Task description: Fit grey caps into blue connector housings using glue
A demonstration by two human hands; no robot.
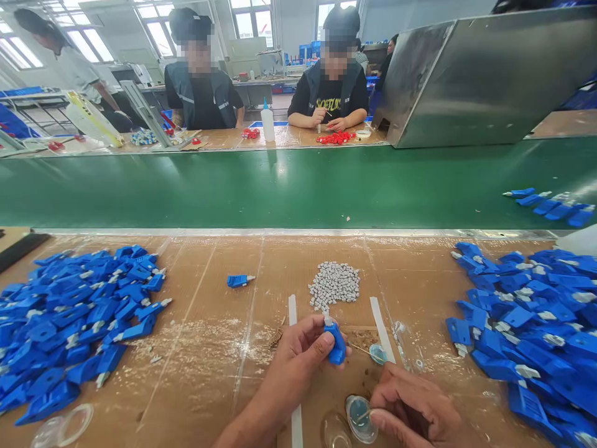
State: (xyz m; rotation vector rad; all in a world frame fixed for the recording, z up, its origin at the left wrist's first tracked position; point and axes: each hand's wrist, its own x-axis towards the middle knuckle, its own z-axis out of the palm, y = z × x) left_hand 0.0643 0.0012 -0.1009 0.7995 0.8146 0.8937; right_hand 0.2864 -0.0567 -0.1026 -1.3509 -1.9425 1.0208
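My left hand pinches a blue plastic connector part with a small grey tip at its top end. My right hand rests low at the bottom of the view, its fingers closed on a thin stick whose end reaches into a small round clear dish with bluish liquid. A second small dish sits just beyond, with another thin stick lying across it. Above my hands lies a heap of tiny grey pieces. A lone blue part lies to the left of that heap.
Large heaps of blue parts flank my brown-covered bench. A clear plastic lid lies at lower left. Beyond runs a green conveyor belt carrying several blue parts. Two seated co-workers work across it, beside a steel hood.
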